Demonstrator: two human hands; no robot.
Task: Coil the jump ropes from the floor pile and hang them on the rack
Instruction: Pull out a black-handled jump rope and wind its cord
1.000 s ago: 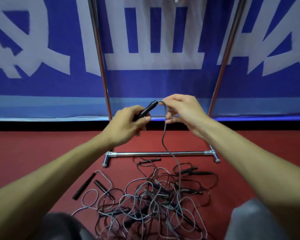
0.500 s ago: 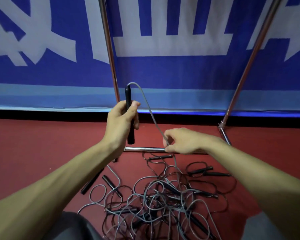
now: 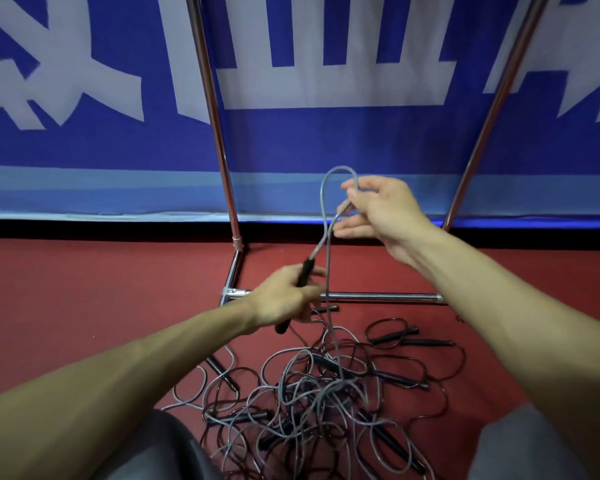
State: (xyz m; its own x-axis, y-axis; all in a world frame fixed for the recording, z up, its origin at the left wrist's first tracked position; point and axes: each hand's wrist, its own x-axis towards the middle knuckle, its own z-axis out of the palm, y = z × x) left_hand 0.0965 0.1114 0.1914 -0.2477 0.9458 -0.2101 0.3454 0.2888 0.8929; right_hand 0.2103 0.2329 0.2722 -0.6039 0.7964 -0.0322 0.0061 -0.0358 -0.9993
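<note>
My left hand (image 3: 284, 299) grips the black handle (image 3: 305, 271) of a grey jump rope, low in front of the rack's bottom bar. The rope's grey cord (image 3: 326, 216) rises from the handle, loops over at the top, and my right hand (image 3: 381, 209) pinches it between thumb and forefinger, other fingers spread. The cord's other strand drops into the tangled pile of grey and black jump ropes (image 3: 319, 403) on the red floor. The chrome rack (image 3: 219, 133) stands behind the pile; its top is out of view.
The rack's base bar (image 3: 378, 297) lies across the floor just beyond the pile, its two uprights rising against a blue and white banner (image 3: 326, 140). Loose black handles (image 3: 395, 336) lie at the pile's right edge. My knees (image 3: 167, 445) show at the bottom.
My left hand dropped and tilted the handle down toward the base bar. My right hand rose from the bar level, lifting a loop of cord up in front of the banner.
</note>
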